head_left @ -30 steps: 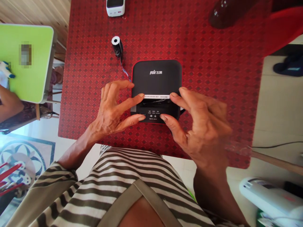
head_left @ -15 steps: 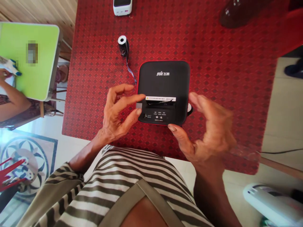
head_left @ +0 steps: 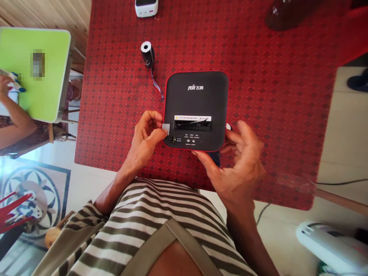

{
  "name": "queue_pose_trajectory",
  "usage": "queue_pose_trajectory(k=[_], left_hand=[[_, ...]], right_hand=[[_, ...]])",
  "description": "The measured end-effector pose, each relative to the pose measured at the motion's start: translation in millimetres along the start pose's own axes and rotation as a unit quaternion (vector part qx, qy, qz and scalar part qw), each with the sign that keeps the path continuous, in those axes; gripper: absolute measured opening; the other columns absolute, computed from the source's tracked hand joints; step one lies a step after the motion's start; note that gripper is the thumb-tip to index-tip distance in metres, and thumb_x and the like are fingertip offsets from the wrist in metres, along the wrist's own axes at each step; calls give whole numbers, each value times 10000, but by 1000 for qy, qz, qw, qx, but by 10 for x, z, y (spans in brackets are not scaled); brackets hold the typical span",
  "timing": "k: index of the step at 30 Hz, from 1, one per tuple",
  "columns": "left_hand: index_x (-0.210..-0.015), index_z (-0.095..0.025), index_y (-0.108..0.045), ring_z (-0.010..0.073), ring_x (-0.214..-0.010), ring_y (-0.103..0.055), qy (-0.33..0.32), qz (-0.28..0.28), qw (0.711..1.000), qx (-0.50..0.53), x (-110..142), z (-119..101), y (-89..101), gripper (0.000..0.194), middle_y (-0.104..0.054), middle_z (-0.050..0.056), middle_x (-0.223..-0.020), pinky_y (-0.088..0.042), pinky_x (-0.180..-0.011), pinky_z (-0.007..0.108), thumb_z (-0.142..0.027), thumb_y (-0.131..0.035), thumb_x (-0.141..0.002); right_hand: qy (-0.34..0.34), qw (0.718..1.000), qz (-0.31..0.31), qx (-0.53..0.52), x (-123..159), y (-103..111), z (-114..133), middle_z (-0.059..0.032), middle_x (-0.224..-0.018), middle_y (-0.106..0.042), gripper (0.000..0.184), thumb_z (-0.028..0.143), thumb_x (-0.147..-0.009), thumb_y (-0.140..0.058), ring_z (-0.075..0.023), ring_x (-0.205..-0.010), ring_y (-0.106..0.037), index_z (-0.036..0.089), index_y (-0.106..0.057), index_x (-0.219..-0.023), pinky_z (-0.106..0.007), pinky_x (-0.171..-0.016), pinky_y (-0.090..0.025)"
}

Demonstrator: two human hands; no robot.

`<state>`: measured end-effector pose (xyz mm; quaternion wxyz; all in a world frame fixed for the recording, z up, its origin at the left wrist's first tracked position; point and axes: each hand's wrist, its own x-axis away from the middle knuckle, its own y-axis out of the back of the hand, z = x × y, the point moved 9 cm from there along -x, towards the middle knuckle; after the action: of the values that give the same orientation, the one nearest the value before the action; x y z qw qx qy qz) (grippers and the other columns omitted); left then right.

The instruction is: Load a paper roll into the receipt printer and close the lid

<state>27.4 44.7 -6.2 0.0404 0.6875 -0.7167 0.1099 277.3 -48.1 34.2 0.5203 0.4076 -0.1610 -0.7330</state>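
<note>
A black receipt printer (head_left: 196,103) with a red rim and white lettering lies on the red patterned table. A grey tab (head_left: 166,128) sits at its left edge. My left hand (head_left: 148,134) is closed at that tab, thumb on top and the index finger curled behind it. Around the lower right corner of the printer my right hand (head_left: 240,157) is bent, thumb at the front edge and fingers against the right side. Part of a small white round thing (head_left: 228,126) shows behind those fingers. Farther up stands a paper roll (head_left: 147,53) with a dark outside and a bluish strip running toward the printer.
A white device with a dark top (head_left: 146,8) stands at the far edge of the red table (head_left: 115,88). A dark brown container (head_left: 283,15) is at upper right. On the left, another person's arm (head_left: 17,119) rests by a green table (head_left: 54,88).
My left hand has closed its thumb and index finger at the grey tab. My right hand has moved left and come against the printer's right side and front edge.
</note>
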Motion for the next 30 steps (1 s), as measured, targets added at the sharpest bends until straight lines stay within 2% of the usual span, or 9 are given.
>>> queue_pose_trajectory(k=[6,14,22,25,27,29,30], left_hand=[[-996,-271,-690,173,-828,-524,15,-11,1000,23,-40,8,-39,327,-613,-26,-909,-437,-749,311,-344,-915,-770],[-996,-273,-671,162,-822,-521,51,-13,998,46,-57,16,-77,362,-622,-34,-905,-420,-737,311,-315,-892,-712],[-1003,-272,-672,161,-812,-507,46,-28,998,33,-80,44,-71,382,-598,-40,-882,-417,-723,310,-329,-871,-682],[-999,-277,-666,166,-805,-514,20,-22,999,17,-74,37,-52,362,-586,-41,-870,-447,-730,308,-359,-877,-716],[-1014,-278,-670,170,-812,-536,2,-15,1000,7,-59,42,-36,347,-596,-36,-884,-472,-740,310,-375,-886,-760],[-1040,-278,-681,177,-826,-566,-15,-6,1000,1,-44,58,-21,338,-623,-27,-909,-493,-749,313,-383,-903,-809],[-1056,-277,-690,179,-834,-578,-25,0,1000,0,-39,70,-16,335,-635,-22,-922,-500,-753,315,-386,-913,-832]], right_hand=[[-29,999,-20,-35,48,-36,-34,-168,-1521,-901,966,661,-1138,-962,-317,-983,-901,371,-512,-1942,-520,-856,-787],[-75,995,-6,-67,114,-69,-203,-189,-1568,-869,1086,697,-1061,-1034,-358,-1045,-911,379,-480,-1940,-585,-900,-794],[-53,998,-28,-36,104,-98,-167,-201,-1475,-910,1041,778,-1111,-938,-343,-943,-906,322,-483,-1928,-550,-839,-794],[-27,999,17,-25,8,-11,-127,-215,-1535,-902,1094,792,-1107,-937,-370,-1004,-919,327,-454,-1972,-574,-875,-796],[-8,999,49,-21,-132,139,-77,-218,-1583,-897,1107,811,-1096,-939,-397,-1067,-928,339,-472,-1982,-595,-894,-797],[24,998,52,-12,-343,340,28,-188,-1542,-929,921,744,-1131,-928,-410,-1087,-936,362,-616,-1909,-608,-904,-796],[51,998,40,0,-468,438,108,-158,-1453,-960,725,655,-1165,-918,-403,-1063,-939,372,-737,-1807,-600,-901,-794]])
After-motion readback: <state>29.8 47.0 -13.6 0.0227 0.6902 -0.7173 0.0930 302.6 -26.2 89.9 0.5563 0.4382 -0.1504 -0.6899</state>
